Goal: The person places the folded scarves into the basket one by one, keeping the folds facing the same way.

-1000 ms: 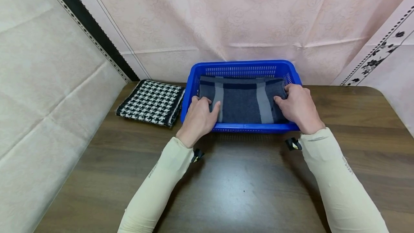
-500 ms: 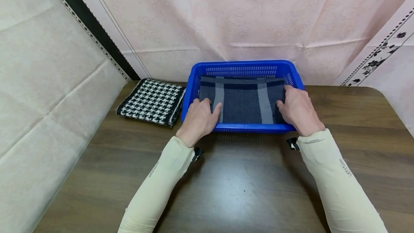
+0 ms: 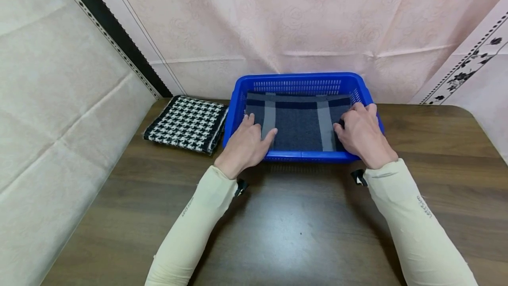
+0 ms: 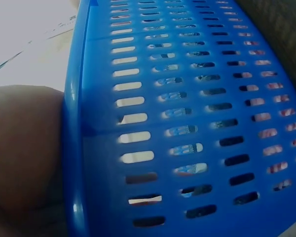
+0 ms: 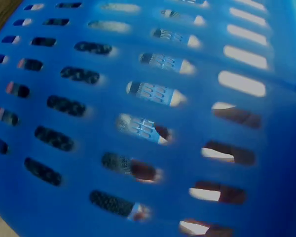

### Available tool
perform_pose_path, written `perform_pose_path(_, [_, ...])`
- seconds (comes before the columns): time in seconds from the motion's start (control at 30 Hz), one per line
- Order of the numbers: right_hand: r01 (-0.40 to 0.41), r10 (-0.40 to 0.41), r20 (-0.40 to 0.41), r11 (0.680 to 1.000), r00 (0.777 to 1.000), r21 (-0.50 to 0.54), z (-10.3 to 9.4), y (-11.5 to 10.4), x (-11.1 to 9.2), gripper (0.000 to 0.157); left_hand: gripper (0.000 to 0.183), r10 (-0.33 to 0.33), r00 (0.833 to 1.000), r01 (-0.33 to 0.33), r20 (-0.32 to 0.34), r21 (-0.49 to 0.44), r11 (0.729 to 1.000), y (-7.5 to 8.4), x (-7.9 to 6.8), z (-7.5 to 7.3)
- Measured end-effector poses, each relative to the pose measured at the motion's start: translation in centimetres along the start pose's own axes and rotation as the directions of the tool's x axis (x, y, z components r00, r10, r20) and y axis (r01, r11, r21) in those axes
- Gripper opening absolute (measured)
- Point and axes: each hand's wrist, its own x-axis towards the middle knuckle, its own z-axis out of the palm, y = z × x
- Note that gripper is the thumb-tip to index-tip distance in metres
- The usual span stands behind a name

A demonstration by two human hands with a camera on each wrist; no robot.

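Note:
A folded blue-grey scarf (image 3: pixel 297 129) with pale stripes lies in the blue plastic basket (image 3: pixel 301 156). My left hand (image 3: pixel 244 144) reaches over the basket's near left corner, its fairly straight fingers resting on the scarf's left end. At the other end, my right hand (image 3: pixel 363 133) has bent fingers and pinches dark cloth between thumb and forefinger; its other fingertips are hidden. Only the slotted basket wall (image 4: pixel 187 123) and part of the left hand (image 4: pixel 24 158) show in the left wrist view. The slotted wall (image 5: pixel 138 108) fills the right wrist view.
A folded black-and-white houndstooth scarf (image 3: pixel 186 122) lies left of the basket, close to its side. The brown wooden table (image 3: pixel 293 224) extends toward me. Behind it hangs a pale pink patterned cloth (image 3: pixel 301 21).
My right hand has shifted slightly left, its fingers now more bent over the scarf's right end. The left hand's fingers have straightened and moved slightly forward. The basket has barely moved.

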Motion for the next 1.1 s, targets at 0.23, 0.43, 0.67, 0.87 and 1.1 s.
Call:
perform_pose_path(0.23, [-0.014, 0.002, 0.164, 0.997, 0.987, 0.073, -0.2, 0.1, -0.4, 0.046, 0.078, -0.008, 0.998, 0.005, 0.060, 0.062, 0.998, 0.2, -0.4, -0.1])
perform_pose_path(0.43, [-0.044, 0.028, 0.227, 0.997, 0.974, 0.069, -0.3, 0.4, -0.3, 0.054, 0.078, -0.007, 0.997, -0.001, 0.073, 0.105, 0.994, 0.3, -0.8, -0.2])
perform_pose_path(0.67, [-0.061, 0.040, 0.239, 0.995, 0.970, 0.079, -0.4, 0.4, -0.4, 0.053, 0.068, 0.000, 0.995, -0.006, 0.095, 0.072, 0.997, 0.5, -1.3, -0.2])
perform_pose_path(0.87, [-0.053, 0.031, 0.236, 0.995, 0.971, 0.088, -0.7, 0.2, -0.8, 0.048, 0.064, 0.015, 0.993, -0.019, 0.119, 0.036, 0.999, 1.1, -2.1, -0.5])
perform_pose_path(1.1, [-0.024, 0.003, 0.257, 0.997, 0.966, 0.079, -0.9, 0.2, -1.1, 0.049, 0.066, 0.034, 0.992, -0.043, 0.120, 0.069, 0.997, 0.9, -1.8, -0.5])
